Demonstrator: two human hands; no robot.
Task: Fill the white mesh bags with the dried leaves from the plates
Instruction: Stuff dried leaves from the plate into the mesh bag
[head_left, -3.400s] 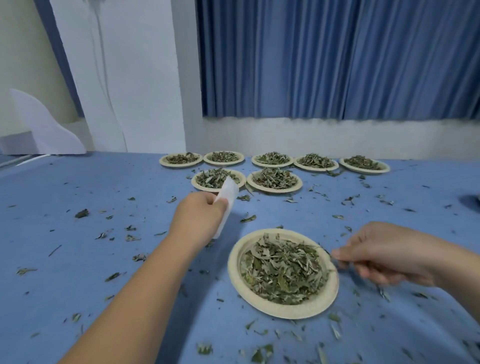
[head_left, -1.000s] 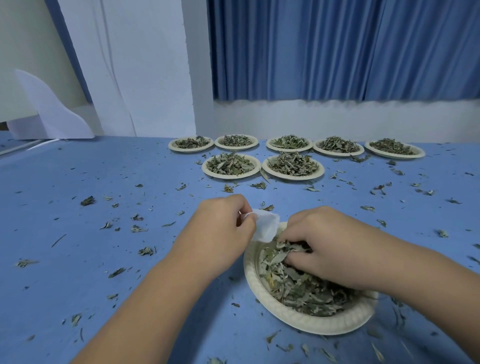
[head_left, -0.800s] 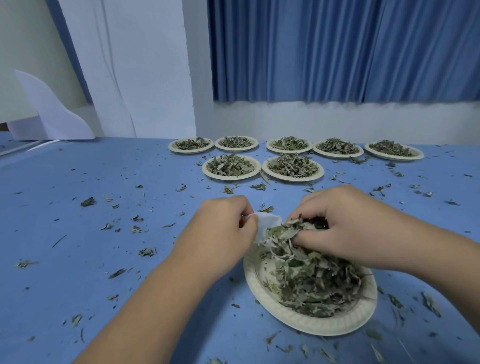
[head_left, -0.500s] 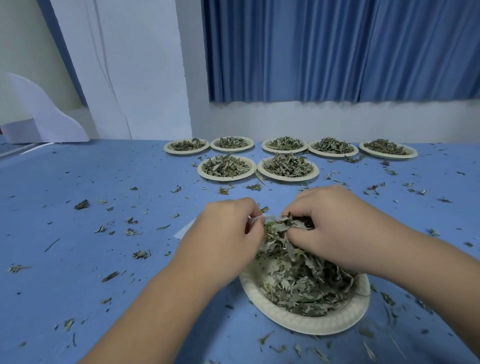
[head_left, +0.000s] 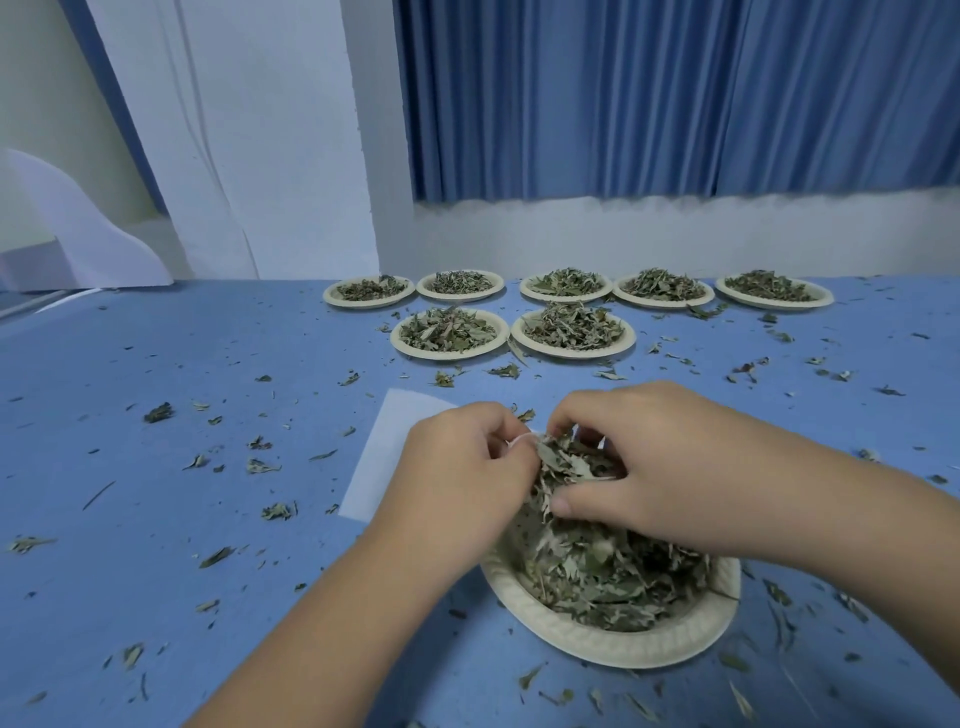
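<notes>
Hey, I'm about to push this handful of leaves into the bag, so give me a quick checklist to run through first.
1. The left hand grips the white mesh bag: ok, a white edge shows in its pinch.
2. The right hand holds a bunch of dried leaves: ok.
3. Bag mouth open wide enough: cannot tell, the hands and leaves hide it.
4. Bunch held over the near plate to catch spills: ok.
5. Leaves left on that plate for more handfuls: ok, plenty.
6. The blue table free of spilled leaves: not ok, bits lie scattered all round.
</notes>
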